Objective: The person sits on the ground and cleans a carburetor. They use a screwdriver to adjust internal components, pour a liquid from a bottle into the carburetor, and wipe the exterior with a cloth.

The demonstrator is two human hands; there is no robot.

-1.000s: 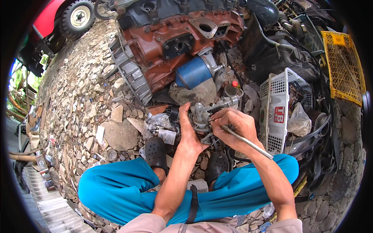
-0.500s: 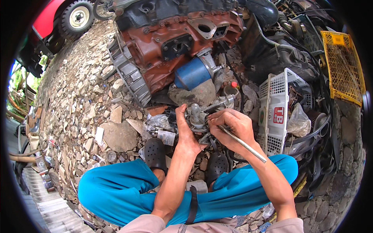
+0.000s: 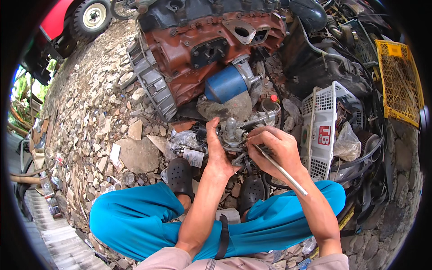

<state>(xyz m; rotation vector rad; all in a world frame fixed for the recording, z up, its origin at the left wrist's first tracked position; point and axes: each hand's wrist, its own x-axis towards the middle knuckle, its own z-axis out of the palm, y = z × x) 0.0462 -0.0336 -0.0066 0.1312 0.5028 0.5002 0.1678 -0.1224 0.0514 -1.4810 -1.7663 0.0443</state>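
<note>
Metal part (image 3: pixel 231 129) (left hand (image 3: pixel 217 157) at edge) clears blue cylinder (image 3: pixel 226 84).

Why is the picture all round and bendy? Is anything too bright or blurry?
In the head view, the fisheye leaves black around the edges and seems to curve the corrugated sheet near the rim; in the head view, the greenery far left looks glary; also in the head view, the right hand and metal rod look fairly clear.

Left hand (image 3: pixel 219 153) cupped, right hand (image 3: pixel 276 148) curled in a grip, bare forearms (image 3: pixel 200 209) angled inward
</note>
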